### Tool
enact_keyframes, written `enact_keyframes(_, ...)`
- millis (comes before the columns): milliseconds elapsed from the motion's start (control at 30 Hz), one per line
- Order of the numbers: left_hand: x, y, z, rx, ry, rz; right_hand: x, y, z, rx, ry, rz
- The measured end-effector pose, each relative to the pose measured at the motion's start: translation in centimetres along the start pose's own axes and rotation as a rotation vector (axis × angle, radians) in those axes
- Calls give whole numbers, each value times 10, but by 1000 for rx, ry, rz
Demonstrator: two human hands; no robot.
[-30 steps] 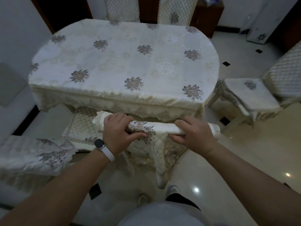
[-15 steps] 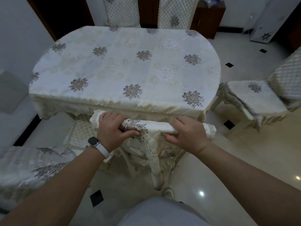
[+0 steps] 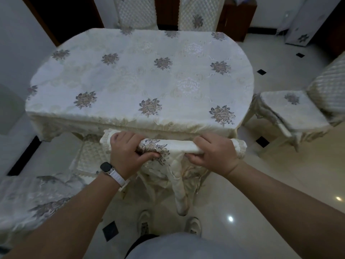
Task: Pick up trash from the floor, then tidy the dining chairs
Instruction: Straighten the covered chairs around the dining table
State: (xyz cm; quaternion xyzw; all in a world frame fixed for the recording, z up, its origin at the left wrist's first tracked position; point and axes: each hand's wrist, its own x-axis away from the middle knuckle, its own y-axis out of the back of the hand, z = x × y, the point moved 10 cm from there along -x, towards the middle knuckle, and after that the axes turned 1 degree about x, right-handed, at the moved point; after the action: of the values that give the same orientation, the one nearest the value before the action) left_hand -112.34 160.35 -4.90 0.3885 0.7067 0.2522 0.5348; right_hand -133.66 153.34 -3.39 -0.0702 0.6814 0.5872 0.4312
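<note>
A dining chair stands directly in front of me, and the top rail of its cream, flower-patterned cover (image 3: pixel 179 146) lies against the near edge of the dining table (image 3: pixel 141 79). My left hand (image 3: pixel 127 154), a watch on its wrist, grips the rail's left part. My right hand (image 3: pixel 214 156) grips the right part. Most of the seat is hidden under the tablecloth's hem. No trash shows on the floor.
Another covered chair (image 3: pixel 291 111) stands away from the table at the right. A third covered seat (image 3: pixel 37 199) is at my lower left. Two quilted chair backs (image 3: pixel 199 14) stand at the table's far side. My feet (image 3: pixel 145 221) are on the glossy tiled floor.
With both hands holding its top rail, the chair has moved forward until the rail reached the tablecloth's edge. My feet have stepped closer.
</note>
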Motion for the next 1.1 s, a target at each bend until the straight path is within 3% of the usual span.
enact_keyframes(433,12,-5,35,46,-124,80,2,-24,35,29,-44,22)
enact_keyframes(700,21,-30,51,44,-100,167,11,-54,33,-1,31,131)
enact_keyframes(1100,-6,-70,77,75,18,338,-1,-100,2,-32,-62,243)
